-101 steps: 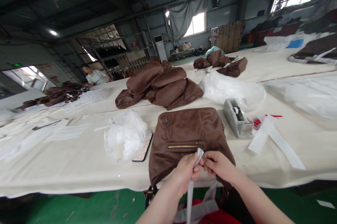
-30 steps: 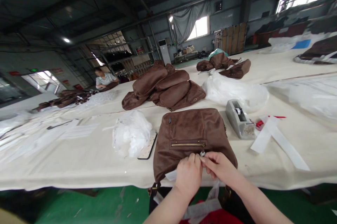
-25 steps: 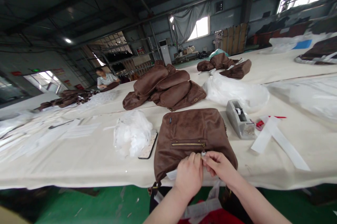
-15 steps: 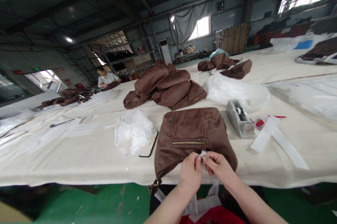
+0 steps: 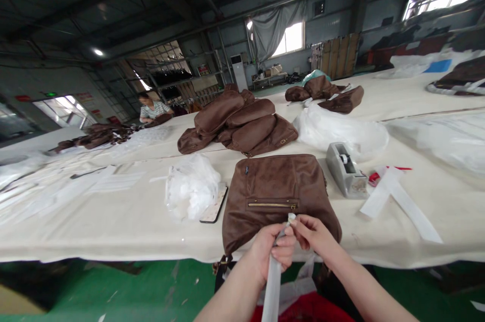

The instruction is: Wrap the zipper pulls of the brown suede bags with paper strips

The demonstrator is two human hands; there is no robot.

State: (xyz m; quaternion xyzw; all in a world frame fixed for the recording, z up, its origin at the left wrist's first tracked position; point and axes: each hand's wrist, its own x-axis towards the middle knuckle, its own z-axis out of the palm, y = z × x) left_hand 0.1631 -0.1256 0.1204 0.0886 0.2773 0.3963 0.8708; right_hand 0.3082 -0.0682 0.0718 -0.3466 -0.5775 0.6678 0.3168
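A brown bag (image 5: 273, 180) with a gold zipper lies flat at the table's front edge. Over its lower part, my left hand (image 5: 276, 249) is closed round a pale strip (image 5: 271, 286) that hangs down toward my lap. My right hand (image 5: 312, 233) pinches a small white piece (image 5: 291, 217) at the strip's upper end, just below the zipper pull. The fingertips of both hands nearly touch. What joins the white piece to the strip is too small to tell.
Left of the bag are a phone (image 5: 216, 208) and crumpled plastic (image 5: 193, 185). A tape dispenser (image 5: 346, 173) and crossed white strips (image 5: 401, 206) lie to the right. Brown bags (image 5: 242, 122) are piled behind. A person (image 5: 152, 110) is at the far left.
My left hand has shifted from a fingertip pinch to a wrapped grip, and the pale strip now shows below it. The small white piece sits slightly higher at my right fingertips.
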